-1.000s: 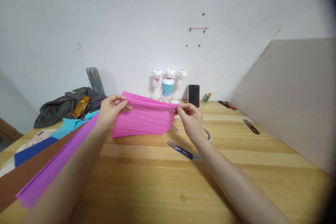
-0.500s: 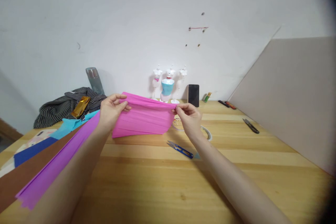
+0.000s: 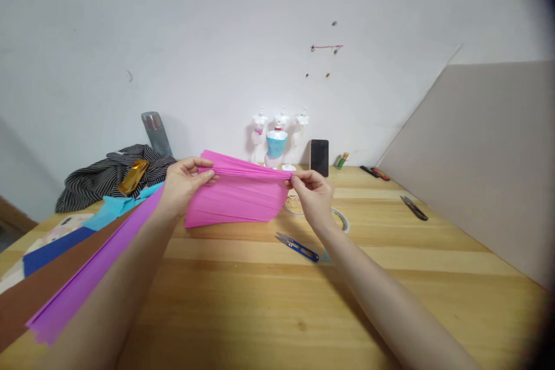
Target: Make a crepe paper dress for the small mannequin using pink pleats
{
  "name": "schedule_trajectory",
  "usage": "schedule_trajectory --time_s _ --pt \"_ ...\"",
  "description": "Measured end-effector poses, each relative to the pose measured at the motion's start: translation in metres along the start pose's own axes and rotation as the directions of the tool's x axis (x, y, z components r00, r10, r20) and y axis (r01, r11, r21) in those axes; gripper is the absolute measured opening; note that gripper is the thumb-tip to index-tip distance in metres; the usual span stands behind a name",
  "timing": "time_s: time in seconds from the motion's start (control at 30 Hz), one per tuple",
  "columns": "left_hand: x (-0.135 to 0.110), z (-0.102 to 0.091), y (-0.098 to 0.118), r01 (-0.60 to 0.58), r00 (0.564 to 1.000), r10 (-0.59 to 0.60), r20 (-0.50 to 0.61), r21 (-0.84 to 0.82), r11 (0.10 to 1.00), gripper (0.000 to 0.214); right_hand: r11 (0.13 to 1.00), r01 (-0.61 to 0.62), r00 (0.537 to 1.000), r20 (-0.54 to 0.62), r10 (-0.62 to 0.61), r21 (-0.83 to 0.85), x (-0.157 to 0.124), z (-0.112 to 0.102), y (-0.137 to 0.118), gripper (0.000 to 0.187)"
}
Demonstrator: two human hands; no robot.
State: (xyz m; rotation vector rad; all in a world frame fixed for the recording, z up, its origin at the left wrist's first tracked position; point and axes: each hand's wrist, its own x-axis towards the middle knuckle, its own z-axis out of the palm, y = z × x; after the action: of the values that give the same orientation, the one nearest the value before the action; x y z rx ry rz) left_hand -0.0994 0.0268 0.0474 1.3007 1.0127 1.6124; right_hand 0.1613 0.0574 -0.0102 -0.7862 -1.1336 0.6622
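A sheet of bright pink crepe paper with pleats along its upper part is stretched between my hands above the table. My left hand pinches the left end of the pleats between thumb and fingers. At the right end, my right hand grips the folded edge between thumb and index finger. Below the sheet lie blue thread snips, their blades pointing left. A roll of tape and a small ring with tiny pieces are partly hidden behind my right hand.
Small white dress forms stand by the wall, near a phone and a green bottle. Dark snips lie at right. Purple paper, striped cloth and a flask are at left.
The left fingers have shifted slightly on the pleats, which now look gathered a little more tightly. The sheet and my right hand have stayed almost in place.
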Motion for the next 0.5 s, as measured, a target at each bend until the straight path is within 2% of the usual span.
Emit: schedule_trajectory --time_s 0.13,0.33,0.5 --pt "0.0 -0.0009 0.001 0.012 1.0 -0.012 0.018 -0.016 1.0 0.031 1.0 -0.005 1.0 0.003 0.005 -0.002 0.0 0.0001 -0.0009 0.008" --pt "-0.0004 -0.0008 0.001 0.037 0.999 -0.036 0.035 -0.013 0.999 0.053 1.0 0.003 1.0 0.0 -0.003 -0.012 0.0002 -0.0006 0.0008 0.009" --pt "-0.001 0.0006 0.0017 0.02 0.999 -0.02 0.027 -0.008 1.0 0.052 1.0 -0.006 1.0 0.004 0.006 -0.007 0.0002 -0.0011 0.0014 0.01"
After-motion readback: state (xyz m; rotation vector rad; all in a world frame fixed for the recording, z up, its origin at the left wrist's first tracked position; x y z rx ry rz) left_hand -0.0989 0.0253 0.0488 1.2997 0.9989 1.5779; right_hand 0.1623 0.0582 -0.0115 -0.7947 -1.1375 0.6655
